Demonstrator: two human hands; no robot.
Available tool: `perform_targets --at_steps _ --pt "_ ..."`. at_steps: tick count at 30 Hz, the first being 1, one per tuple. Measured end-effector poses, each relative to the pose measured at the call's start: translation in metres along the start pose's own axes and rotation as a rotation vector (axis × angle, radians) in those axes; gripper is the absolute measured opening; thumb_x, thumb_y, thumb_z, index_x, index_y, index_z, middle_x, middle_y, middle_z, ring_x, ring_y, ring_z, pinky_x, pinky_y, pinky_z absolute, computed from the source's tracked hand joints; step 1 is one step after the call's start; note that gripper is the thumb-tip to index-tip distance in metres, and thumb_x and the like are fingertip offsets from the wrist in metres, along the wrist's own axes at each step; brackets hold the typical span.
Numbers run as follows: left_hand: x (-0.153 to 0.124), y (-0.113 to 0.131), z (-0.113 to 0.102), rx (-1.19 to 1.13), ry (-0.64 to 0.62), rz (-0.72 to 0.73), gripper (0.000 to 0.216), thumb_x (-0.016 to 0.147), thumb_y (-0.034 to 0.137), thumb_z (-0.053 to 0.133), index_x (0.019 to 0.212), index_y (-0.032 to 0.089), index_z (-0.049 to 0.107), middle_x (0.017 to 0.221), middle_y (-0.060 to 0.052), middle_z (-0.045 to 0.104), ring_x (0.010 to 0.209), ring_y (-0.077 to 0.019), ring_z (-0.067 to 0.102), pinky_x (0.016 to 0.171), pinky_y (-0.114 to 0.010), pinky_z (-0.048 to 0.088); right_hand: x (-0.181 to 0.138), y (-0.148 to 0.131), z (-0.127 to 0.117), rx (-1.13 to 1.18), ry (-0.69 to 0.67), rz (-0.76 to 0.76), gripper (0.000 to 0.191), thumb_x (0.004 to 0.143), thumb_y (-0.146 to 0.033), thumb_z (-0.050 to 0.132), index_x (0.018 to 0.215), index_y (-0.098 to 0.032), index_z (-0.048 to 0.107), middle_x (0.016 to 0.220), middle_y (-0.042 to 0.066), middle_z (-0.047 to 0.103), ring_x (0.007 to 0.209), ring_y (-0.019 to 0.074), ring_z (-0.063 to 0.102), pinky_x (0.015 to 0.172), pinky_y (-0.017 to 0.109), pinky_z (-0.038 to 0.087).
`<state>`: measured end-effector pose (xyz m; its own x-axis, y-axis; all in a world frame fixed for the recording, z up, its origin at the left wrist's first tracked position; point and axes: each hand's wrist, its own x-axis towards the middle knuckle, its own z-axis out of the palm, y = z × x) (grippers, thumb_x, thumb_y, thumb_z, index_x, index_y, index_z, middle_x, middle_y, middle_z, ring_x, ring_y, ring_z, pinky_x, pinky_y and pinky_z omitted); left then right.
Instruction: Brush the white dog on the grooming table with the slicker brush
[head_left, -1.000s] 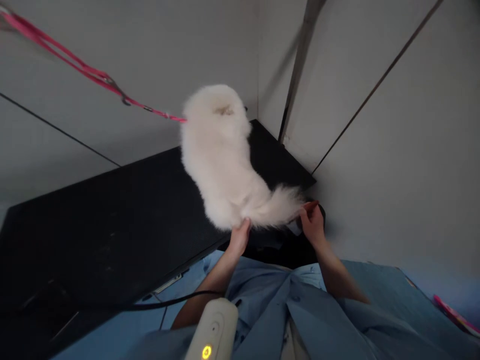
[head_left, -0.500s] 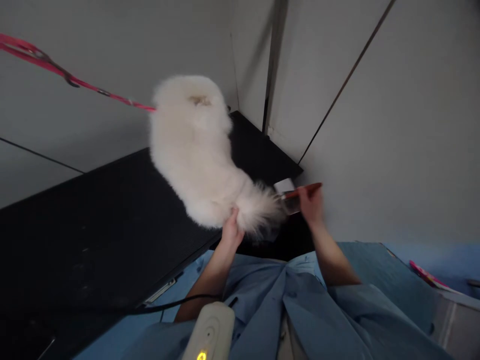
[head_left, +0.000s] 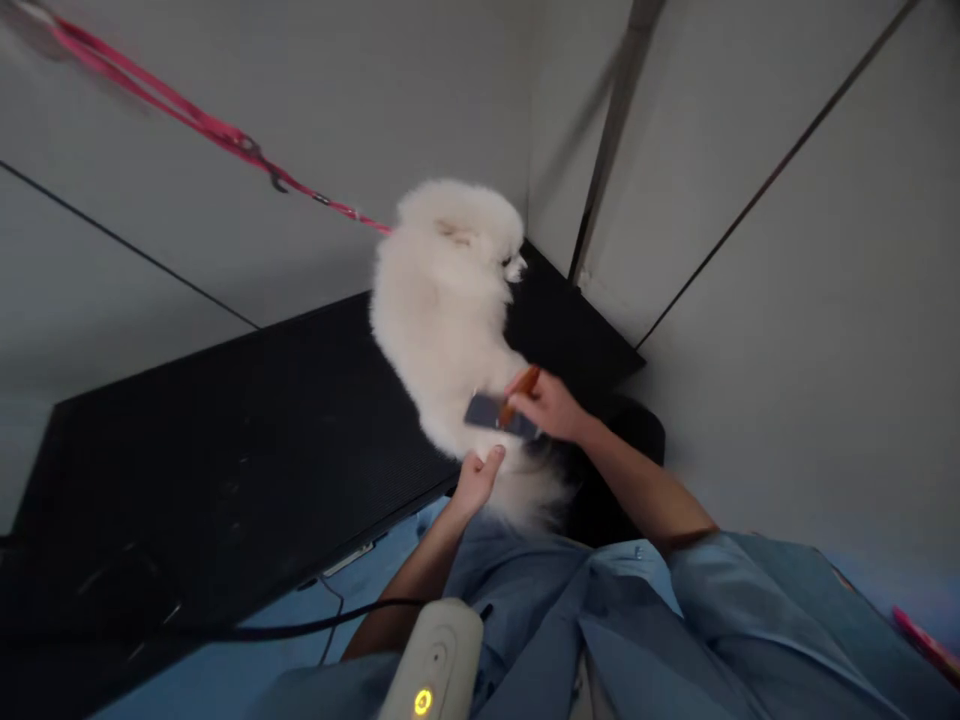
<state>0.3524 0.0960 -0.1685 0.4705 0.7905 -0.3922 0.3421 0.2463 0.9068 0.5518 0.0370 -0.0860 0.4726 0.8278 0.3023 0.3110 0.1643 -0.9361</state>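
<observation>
A small fluffy white dog [head_left: 442, 310] stands on a black table [head_left: 225, 440], facing away from me, tied by a pink leash [head_left: 210, 125] that runs up to the left. My right hand [head_left: 551, 405] is closed on a brush with an orange handle [head_left: 501, 408] and holds its pad against the dog's rump. My left hand [head_left: 476, 478] grips the fur at the base of the dog's tail, which hangs over the table's near edge.
Grey walls meet in a corner behind the table, with a metal pole [head_left: 611, 130] rising there. A white device with a lit yellow light [head_left: 435, 670] hangs at my chest, and a black cable [head_left: 315, 625] runs along the table's front edge.
My right hand has brought the brush from beyond the tail tip in to the dog's rump. The dog has turned its head to the right. My left hand stays at the tail base.
</observation>
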Motion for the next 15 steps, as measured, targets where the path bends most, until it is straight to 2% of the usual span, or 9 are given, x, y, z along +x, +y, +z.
perform_targets --at_steps 2,3,4,6,7,8,11,12,15 --pt "-0.001 0.001 -0.004 0.001 -0.001 0.022 0.064 0.054 0.064 0.076 0.046 0.021 0.031 0.039 0.008 0.023 0.041 -0.004 0.02 0.041 -0.021 0.012 0.018 -0.009 -0.001 -0.004 0.212 -0.025 0.026 0.084 -0.047 0.057 0.089 -0.022 0.055 0.085 0.002 0.066 0.08 0.0165 0.063 0.077 0.033 0.053" --pt "-0.002 0.002 -0.006 0.003 -0.018 0.027 0.065 0.054 0.066 0.075 0.046 0.02 0.03 0.039 0.009 0.022 0.042 -0.004 0.019 0.042 -0.021 0.011 0.023 -0.012 -0.002 -0.014 0.27 -0.045 0.025 0.085 -0.047 0.056 0.09 -0.022 0.055 0.087 0.003 0.066 0.082 0.0165 0.063 0.078 0.033 0.053" --pt "-0.002 0.002 -0.007 0.008 -0.052 0.027 0.066 0.053 0.068 0.074 0.046 0.02 0.03 0.039 0.009 0.022 0.042 -0.0038 0.019 0.042 -0.021 0.011 0.027 -0.015 -0.002 -0.032 0.223 -0.06 0.024 0.084 -0.045 0.057 0.09 -0.022 0.055 0.088 0.003 0.066 0.082 0.0165 0.063 0.078 0.032 0.052" --pt "-0.003 0.004 -0.007 0.014 -0.102 0.027 0.067 0.053 0.072 0.073 0.046 0.02 0.03 0.04 0.008 0.022 0.042 -0.0036 0.017 0.043 -0.021 0.01 0.031 -0.018 -0.002 -0.071 -0.064 -0.056 0.021 0.081 -0.042 0.062 0.089 -0.022 0.057 0.084 0.002 0.067 0.076 0.0162 0.063 0.073 0.031 0.052" --pt "-0.003 0.006 -0.007 0.006 -0.118 0.029 0.067 0.053 0.072 0.072 0.046 0.02 0.031 0.04 0.008 0.022 0.042 -0.0035 0.017 0.043 -0.022 0.01 0.033 -0.019 -0.002 -0.085 -0.164 -0.039 0.021 0.08 -0.041 0.063 0.087 -0.022 0.058 0.08 0.001 0.066 0.072 0.0158 0.063 0.069 0.03 0.052" --pt "-0.003 0.007 -0.007 -0.014 -0.128 0.035 0.066 0.053 0.072 0.072 0.047 0.02 0.033 0.041 0.008 0.023 0.042 -0.0036 0.017 0.043 -0.022 0.01 0.035 -0.021 -0.001 -0.09 -0.17 -0.028 0.02 0.08 -0.04 0.062 0.086 -0.021 0.057 0.078 0.0 0.066 0.069 0.0155 0.062 0.067 0.03 0.051" --pt "-0.004 0.013 -0.007 -0.109 -0.172 0.056 0.059 0.054 0.069 0.073 0.053 0.018 0.045 0.044 0.007 0.031 0.043 -0.0048 0.023 0.043 -0.022 0.015 0.042 -0.026 -0.002 -0.08 0.091 -0.066 0.02 0.085 -0.04 0.055 0.091 -0.022 0.055 0.081 0.001 0.067 0.071 0.0157 0.063 0.068 0.03 0.05" --pt "-0.004 0.014 -0.007 -0.138 -0.196 0.06 0.056 0.055 0.067 0.074 0.056 0.017 0.049 0.045 0.006 0.035 0.044 -0.0056 0.026 0.044 -0.021 0.018 0.044 -0.028 -0.002 -0.091 0.06 -0.089 0.019 0.084 -0.039 0.056 0.092 -0.022 0.055 0.081 0.001 0.067 0.072 0.0159 0.063 0.068 0.03 0.05" --pt "-0.003 0.017 -0.006 -0.199 -0.253 0.053 0.05 0.059 0.061 0.075 0.066 0.014 0.059 0.052 0.002 0.049 0.049 -0.0087 0.038 0.047 -0.022 0.028 0.046 -0.033 -0.002 -0.158 -0.295 -0.086 0.017 0.078 -0.035 0.064 0.084 -0.022 0.057 0.074 0.0 0.067 0.067 0.0157 0.063 0.065 0.028 0.049"
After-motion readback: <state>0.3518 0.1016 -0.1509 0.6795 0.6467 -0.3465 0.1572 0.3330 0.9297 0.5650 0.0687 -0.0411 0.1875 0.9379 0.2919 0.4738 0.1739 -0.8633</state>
